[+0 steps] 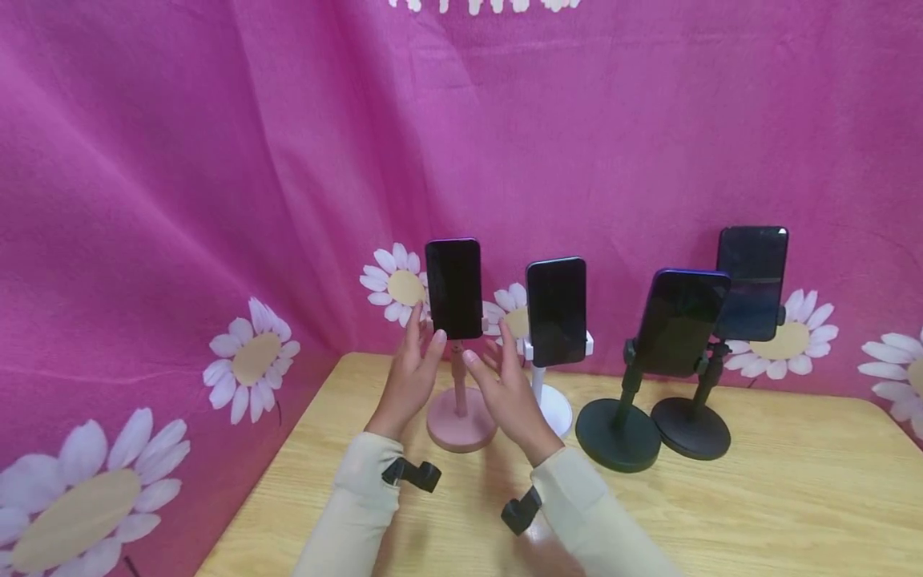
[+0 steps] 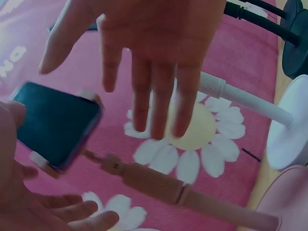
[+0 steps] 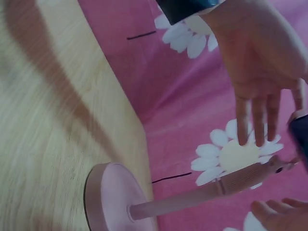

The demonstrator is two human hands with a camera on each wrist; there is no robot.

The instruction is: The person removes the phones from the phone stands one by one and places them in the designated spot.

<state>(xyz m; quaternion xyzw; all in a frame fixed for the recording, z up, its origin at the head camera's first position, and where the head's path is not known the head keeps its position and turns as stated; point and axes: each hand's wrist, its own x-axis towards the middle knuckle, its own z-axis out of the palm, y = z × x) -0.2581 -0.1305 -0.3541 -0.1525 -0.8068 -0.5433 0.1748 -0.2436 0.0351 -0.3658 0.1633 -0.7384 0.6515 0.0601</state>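
In the head view, a black phone (image 1: 453, 288) stands upright in the clamp of a pink phone stand (image 1: 461, 417). On its left is my left hand (image 1: 413, 381), fingers extended and the thumb near the phone's lower edge. My right hand (image 1: 510, 397) is on the other side, lower, with its fingers spread. Neither hand grips anything; whether the left thumb touches the phone I cannot tell. Both palms face the stand in the left wrist view, where the phone (image 2: 57, 122) looks tilted. The right wrist view shows only the phone's edge (image 3: 301, 137).
To the right, a white stand (image 1: 555, 409) holds another phone (image 1: 557, 312). Farther right, two dark stands (image 1: 618, 433) hold phones (image 1: 681, 324), one partly behind the other. All rest on a wooden table (image 1: 800, 497) against a pink flowered cloth (image 1: 613, 120).
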